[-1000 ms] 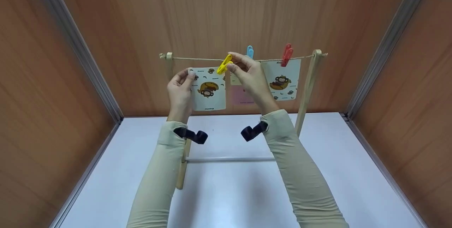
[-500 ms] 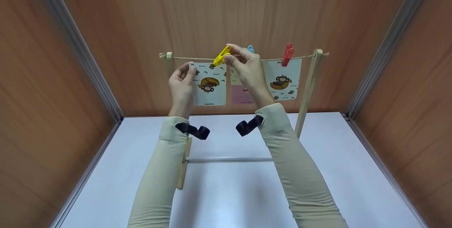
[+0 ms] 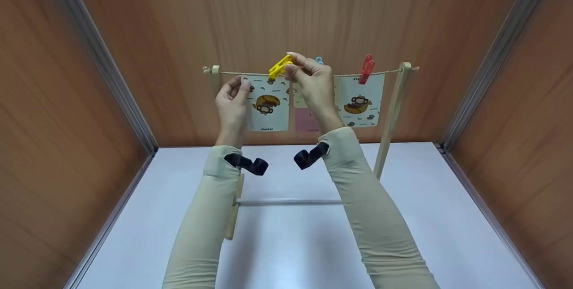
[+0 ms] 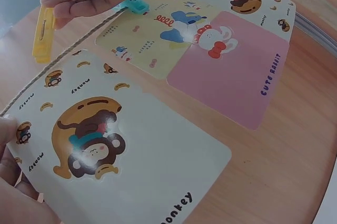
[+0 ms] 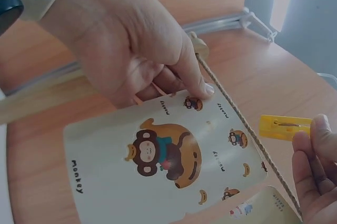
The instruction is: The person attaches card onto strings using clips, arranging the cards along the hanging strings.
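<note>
My left hand pinches the upper left corner of a white monkey card between thumb and fingers, its top edge right at the rope. The monkey picture is upside down in the head view. With thumb and fingertips, my right hand pinches a yellow clothespin by its handle end. In the left wrist view the yellow clothespin is tilted above the rope, and the right wrist view puts the yellow clothespin just beyond the rope, beside the card.
On the same rope hang a yellow-and-pink rabbit card under a blue clothespin and another monkey card under a red clothespin. Wooden posts hold the rope. Wood-grain walls surround the white table.
My left hand has raised the monkey card until its top edge reaches the rope. My right hand has moved up and slightly left with the yellow clothespin, tilting it flatter.
</note>
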`<state>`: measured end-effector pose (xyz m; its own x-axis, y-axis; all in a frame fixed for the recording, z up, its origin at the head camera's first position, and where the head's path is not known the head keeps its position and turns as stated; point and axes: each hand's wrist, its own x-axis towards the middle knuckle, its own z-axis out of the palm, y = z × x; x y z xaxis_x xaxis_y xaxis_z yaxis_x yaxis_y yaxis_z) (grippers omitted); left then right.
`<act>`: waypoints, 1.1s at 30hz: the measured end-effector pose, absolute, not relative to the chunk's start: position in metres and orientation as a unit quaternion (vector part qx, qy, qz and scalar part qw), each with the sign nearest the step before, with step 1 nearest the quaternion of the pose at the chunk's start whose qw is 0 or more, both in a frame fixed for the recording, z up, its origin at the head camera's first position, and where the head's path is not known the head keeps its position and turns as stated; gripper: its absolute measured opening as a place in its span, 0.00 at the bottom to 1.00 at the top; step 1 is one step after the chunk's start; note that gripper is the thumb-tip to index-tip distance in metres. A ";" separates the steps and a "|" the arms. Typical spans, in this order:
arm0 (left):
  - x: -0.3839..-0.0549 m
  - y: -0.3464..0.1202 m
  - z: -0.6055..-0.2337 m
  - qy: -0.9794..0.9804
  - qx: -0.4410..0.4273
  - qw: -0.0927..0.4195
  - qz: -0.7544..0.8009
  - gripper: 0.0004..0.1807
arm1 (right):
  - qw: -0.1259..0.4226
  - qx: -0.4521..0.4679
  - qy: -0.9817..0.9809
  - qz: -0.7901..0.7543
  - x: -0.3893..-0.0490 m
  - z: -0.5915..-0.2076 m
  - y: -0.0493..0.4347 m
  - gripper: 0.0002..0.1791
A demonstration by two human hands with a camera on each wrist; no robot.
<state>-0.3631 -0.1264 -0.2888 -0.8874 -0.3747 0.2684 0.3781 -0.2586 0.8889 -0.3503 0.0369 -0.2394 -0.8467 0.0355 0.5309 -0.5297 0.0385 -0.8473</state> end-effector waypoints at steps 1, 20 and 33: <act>-0.363 -0.127 -0.289 -0.562 0.000 0.236 -0.793 0.16 | 0.213 0.177 -0.691 0.668 -0.351 -0.239 0.036 0.19; -0.360 -0.129 -0.287 -0.586 -0.004 0.225 -0.778 0.16 | 0.177 0.166 -0.692 0.680 -0.356 -0.238 0.024 0.18; -0.363 -0.130 -0.288 -0.562 -0.011 0.237 -0.792 0.09 | 0.179 0.159 -0.729 0.641 -0.357 -0.241 0.018 0.18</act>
<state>-0.3629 -0.1298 -0.2879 -0.8871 -0.3637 0.2843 0.3884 -0.2550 0.8855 -0.3565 0.0182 -0.2408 -0.8851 -0.0019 0.4654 -0.4619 0.1266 -0.8779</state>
